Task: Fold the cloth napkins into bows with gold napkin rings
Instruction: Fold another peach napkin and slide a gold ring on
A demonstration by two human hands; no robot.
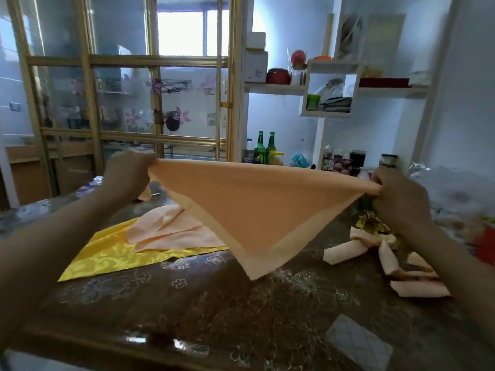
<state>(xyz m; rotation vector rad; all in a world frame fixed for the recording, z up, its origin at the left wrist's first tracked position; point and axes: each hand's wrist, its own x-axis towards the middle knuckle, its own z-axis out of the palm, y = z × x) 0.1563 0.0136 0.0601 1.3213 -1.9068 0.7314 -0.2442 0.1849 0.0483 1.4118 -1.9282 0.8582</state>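
A peach cloth napkin (257, 207) hangs in the air above the table, folded into a triangle with its point down. My left hand (128, 174) pinches its left corner and my right hand (399, 199) pinches its right corner, stretching the top edge taut. More peach napkins (171, 228) lie loose on a yellow cloth (107, 255) at the left. A finished peach bow (385, 253) lies at the right beside something gold (372, 223); I cannot tell whether it is a ring.
The brown flowered table top (214, 303) runs to a glossy front edge. A grey quilted pad (359, 341) lies at the front right. Green bottles (265, 148), jars and shelves stand at the back. A red thing (484, 245) sits at the right edge.
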